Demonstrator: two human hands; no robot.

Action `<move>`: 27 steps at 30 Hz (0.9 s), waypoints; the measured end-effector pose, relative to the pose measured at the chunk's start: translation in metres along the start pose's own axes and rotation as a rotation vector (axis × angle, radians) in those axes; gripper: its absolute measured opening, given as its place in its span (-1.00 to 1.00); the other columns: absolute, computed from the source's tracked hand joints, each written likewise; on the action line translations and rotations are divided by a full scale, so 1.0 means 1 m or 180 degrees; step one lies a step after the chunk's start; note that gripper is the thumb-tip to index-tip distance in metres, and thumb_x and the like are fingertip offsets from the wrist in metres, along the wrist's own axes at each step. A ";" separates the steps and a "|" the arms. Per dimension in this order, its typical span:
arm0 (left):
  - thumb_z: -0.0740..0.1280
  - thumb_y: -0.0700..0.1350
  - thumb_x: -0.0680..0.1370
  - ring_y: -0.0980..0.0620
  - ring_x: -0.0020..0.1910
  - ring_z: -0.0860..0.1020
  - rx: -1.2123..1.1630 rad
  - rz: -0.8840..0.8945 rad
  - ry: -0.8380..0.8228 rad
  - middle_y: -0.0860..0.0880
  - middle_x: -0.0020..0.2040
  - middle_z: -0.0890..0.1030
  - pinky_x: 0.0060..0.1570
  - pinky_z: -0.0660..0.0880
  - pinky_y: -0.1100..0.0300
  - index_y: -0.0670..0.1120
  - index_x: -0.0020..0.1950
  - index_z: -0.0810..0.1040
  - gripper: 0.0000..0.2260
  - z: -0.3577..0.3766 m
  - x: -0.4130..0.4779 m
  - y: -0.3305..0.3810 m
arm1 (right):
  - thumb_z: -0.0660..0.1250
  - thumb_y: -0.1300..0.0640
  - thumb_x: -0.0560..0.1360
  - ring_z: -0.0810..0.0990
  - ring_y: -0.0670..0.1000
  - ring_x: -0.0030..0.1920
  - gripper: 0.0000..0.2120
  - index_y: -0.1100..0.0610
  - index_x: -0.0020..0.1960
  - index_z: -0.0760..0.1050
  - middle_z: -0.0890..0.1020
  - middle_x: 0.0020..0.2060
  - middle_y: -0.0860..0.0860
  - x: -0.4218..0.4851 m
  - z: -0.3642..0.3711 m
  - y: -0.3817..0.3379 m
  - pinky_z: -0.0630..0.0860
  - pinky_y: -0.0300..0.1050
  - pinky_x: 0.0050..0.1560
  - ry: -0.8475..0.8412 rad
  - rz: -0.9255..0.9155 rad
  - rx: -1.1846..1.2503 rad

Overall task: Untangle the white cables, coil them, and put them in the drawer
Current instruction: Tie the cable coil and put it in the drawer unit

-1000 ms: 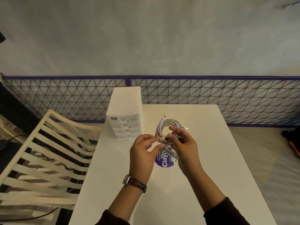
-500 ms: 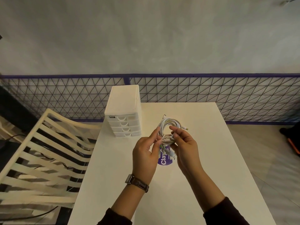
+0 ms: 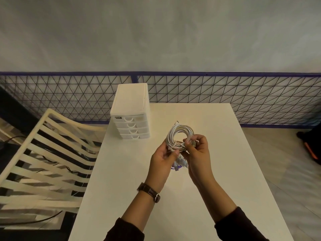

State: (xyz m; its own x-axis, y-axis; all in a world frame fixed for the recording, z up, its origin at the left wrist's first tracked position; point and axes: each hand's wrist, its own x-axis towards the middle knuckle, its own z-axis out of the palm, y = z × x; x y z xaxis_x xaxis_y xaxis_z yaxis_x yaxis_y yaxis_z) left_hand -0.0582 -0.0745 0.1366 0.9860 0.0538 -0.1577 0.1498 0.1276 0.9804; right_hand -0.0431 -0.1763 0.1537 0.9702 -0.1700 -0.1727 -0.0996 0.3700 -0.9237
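A coil of white cables point(image 3: 179, 136) is held up above the white table point(image 3: 121, 171). My left hand point(image 3: 163, 162) grips the coil's lower left side, thumb across the strands. My right hand point(image 3: 198, 153) pinches the strands at the coil's lower right with thumb and fingertips. Loose cable ends with plugs point(image 3: 180, 162) hang down between my palms. The white drawer unit point(image 3: 131, 111) stands at the table's far left corner with all its drawers pushed in.
A cream slatted chair point(image 3: 43, 162) stands left of the table. A wire-mesh fence with a purple rail point(image 3: 225, 87) runs behind it. A purple sticker point(image 3: 174, 168) on the table is mostly hidden under my hands. Something dark with orange point(image 3: 311, 150) lies on the floor at right.
My left hand shifted from pinching a plug to gripping the coil's left side. My right hand moved along the coil to its lower right. The coil now faces the camera more openly.
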 end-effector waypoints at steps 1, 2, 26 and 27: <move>0.27 -0.32 0.53 0.01 0.06 0.62 -0.0024 -0.0079 -0.0062 -0.02 0.08 0.66 0.03 0.57 0.10 0.03 0.22 0.52 -0.66 0.000 -0.001 -0.001 | 0.20 0.34 0.56 0.55 0.05 -0.24 -0.82 0.08 -0.06 0.30 0.54 -0.18 0.09 -0.001 -0.004 0.001 0.54 -0.09 -0.20 0.0055 0.0070 0.0031; 0.24 -0.34 0.54 0.00 0.04 0.63 -0.0074 -0.0163 -0.0119 -0.02 0.07 0.66 0.00 0.59 0.09 0.01 0.22 0.54 -0.65 -0.001 -0.001 -0.003 | 0.23 0.32 0.55 0.57 0.06 -0.24 -0.77 0.04 -0.05 0.25 0.56 -0.16 0.10 -0.001 -0.008 0.003 0.54 -0.07 -0.20 0.0114 0.0169 0.0023; 0.26 -0.16 0.55 -0.02 -0.13 0.52 0.2810 -0.1088 -0.0411 -0.12 -0.15 0.63 -0.10 0.42 0.20 -0.13 -0.13 0.62 -0.85 0.012 0.034 -0.193 | 0.46 -0.07 0.35 0.62 0.12 -0.28 -0.45 0.15 0.14 0.28 0.61 -0.16 0.08 -0.001 -0.131 0.169 0.62 0.04 -0.17 0.0288 0.1971 -0.2791; 0.25 -0.15 0.55 -0.08 -0.07 0.56 0.3042 -0.1032 -0.0379 -0.13 -0.05 0.66 -0.06 0.47 0.15 -0.14 -0.02 0.64 -0.82 0.012 0.034 -0.194 | 0.41 -0.12 0.38 0.62 0.13 -0.25 -0.44 0.12 0.17 0.23 0.60 -0.14 0.05 -0.002 -0.130 0.171 0.60 0.03 -0.16 0.0142 0.1895 -0.3058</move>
State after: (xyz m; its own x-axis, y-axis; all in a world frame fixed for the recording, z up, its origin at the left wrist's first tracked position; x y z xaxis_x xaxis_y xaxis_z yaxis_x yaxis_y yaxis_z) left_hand -0.0527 -0.1092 -0.0579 0.8806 0.0516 -0.4711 0.3554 -0.7296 0.5843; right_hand -0.0910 -0.2318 -0.0480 0.7049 -0.2407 -0.6673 -0.6904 -0.4490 -0.5673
